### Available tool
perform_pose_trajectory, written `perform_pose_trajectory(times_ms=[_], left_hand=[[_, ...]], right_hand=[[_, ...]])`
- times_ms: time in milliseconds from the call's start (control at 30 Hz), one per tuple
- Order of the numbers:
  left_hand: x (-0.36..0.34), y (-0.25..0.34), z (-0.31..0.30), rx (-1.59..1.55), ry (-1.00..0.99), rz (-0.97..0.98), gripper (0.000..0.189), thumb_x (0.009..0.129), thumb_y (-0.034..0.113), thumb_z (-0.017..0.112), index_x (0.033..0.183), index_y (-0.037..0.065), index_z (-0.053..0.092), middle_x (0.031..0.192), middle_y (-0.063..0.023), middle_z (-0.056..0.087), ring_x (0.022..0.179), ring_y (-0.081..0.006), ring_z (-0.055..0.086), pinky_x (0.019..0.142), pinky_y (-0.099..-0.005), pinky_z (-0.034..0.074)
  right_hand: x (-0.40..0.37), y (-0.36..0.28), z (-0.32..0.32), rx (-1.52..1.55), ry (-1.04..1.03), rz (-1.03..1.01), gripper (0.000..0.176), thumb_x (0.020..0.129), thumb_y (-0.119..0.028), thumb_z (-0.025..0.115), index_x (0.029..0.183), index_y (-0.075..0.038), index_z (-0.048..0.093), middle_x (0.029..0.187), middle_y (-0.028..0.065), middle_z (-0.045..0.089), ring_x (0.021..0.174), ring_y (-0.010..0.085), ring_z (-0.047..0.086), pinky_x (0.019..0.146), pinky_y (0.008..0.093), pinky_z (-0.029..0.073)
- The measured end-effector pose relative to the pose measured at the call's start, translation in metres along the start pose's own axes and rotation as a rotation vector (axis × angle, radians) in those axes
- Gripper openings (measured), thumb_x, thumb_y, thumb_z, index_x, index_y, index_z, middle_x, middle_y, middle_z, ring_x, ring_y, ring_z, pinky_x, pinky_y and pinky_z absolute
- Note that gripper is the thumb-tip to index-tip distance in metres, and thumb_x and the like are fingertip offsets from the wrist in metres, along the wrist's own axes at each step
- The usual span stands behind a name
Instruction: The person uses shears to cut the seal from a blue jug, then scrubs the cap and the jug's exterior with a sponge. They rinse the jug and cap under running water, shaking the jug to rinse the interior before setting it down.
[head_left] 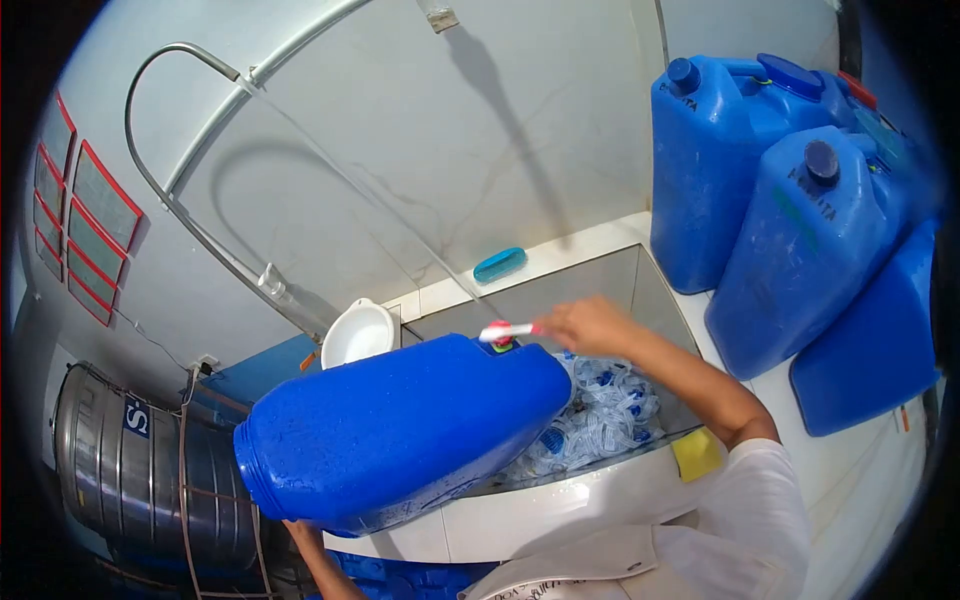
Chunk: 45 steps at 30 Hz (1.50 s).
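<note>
A large blue container (400, 430) lies tilted on its side across the front edge of the basin. My left hand (298, 530) is under its wide, ridged end at the lower left; the container hides most of the fingers. My right hand (585, 326) is closed on the handle of a white and pink brush (508, 331), whose head is at the container's top right corner. Water (370, 190) falls in a thin stream from a curved metal pipe (130, 110) and passes down behind the container.
The tiled basin (560, 495) holds clear plastic items with blue parts (600, 410). Several blue jugs (700, 180) stand at the right. A white bowl (358, 335), a teal brush (500, 265) and a yellow sponge (698, 454) lie on the rim. A steel tank (150, 470) is at left.
</note>
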<state>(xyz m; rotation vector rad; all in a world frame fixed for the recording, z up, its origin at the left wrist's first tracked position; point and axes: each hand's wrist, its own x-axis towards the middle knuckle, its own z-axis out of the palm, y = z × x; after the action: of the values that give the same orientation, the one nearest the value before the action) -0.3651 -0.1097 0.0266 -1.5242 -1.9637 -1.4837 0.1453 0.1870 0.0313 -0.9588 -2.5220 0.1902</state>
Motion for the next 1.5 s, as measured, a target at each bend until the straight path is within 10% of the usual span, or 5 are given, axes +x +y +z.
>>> perform_pose_trajectory(times_ms=[600,800,1000,1167,1500], left_hand=[[0.006,-0.009,-0.009,0.072,0.064,0.035,0.044,0.081,0.024,0.064,0.109,-0.009,0.053,0.091,-0.0086,0.064,0.071,-0.0137,0.058,0.061,-0.0285,0.046],[0.001,0.051,-0.004,-0.175,-0.067,-0.369,0.036,0.08,0.019,0.067,0.103,-0.003,0.052,0.09,-0.0072,0.06,0.07,-0.0102,0.056,0.059,-0.0239,0.045],[-0.019,0.104,0.021,-0.21,-0.079,-0.616,0.019,0.078,0.015,0.068,0.085,0.003,0.056,0.062,-0.0013,0.054,0.045,-0.0092,0.048,0.04,-0.0232,0.036],[-0.026,0.166,0.036,-0.052,-0.157,-0.798,0.028,0.075,0.002,0.058,0.102,-0.002,0.058,0.068,-0.0034,0.055,0.048,-0.0095,0.045,0.045,-0.0239,0.036],[-0.055,0.149,0.047,-0.274,-0.079,-0.759,0.021,0.076,0.017,0.072,0.082,0.003,0.058,0.054,-0.0012,0.052,0.039,-0.0112,0.046,0.037,-0.0244,0.033]], right_hand=[[0.049,0.011,0.074,0.749,0.24,0.04,0.028,0.09,-0.028,0.054,0.11,-0.012,0.065,0.089,0.0142,0.064,0.08,0.0303,0.062,0.072,0.0382,0.049],[0.056,0.144,0.066,-0.167,0.092,0.429,0.02,0.084,-0.019,0.054,0.095,-0.007,0.066,0.095,0.0153,0.057,0.086,0.0304,0.058,0.074,0.0433,0.047],[0.087,0.213,0.108,-0.358,0.374,0.305,0.017,0.086,-0.016,0.053,0.092,-0.004,0.064,0.098,0.016,0.058,0.091,0.0317,0.057,0.082,0.0453,0.044],[0.174,0.137,0.151,-0.056,0.328,-0.205,0.031,0.088,-0.02,0.053,0.117,-0.011,0.058,0.101,0.0158,0.061,0.097,0.0326,0.056,0.088,0.0438,0.043],[0.191,0.105,0.173,0.603,-0.255,-0.011,0.032,0.088,-0.026,0.052,0.113,-0.01,0.063,0.097,0.0169,0.067,0.077,0.0249,0.063,0.068,0.0389,0.051]])
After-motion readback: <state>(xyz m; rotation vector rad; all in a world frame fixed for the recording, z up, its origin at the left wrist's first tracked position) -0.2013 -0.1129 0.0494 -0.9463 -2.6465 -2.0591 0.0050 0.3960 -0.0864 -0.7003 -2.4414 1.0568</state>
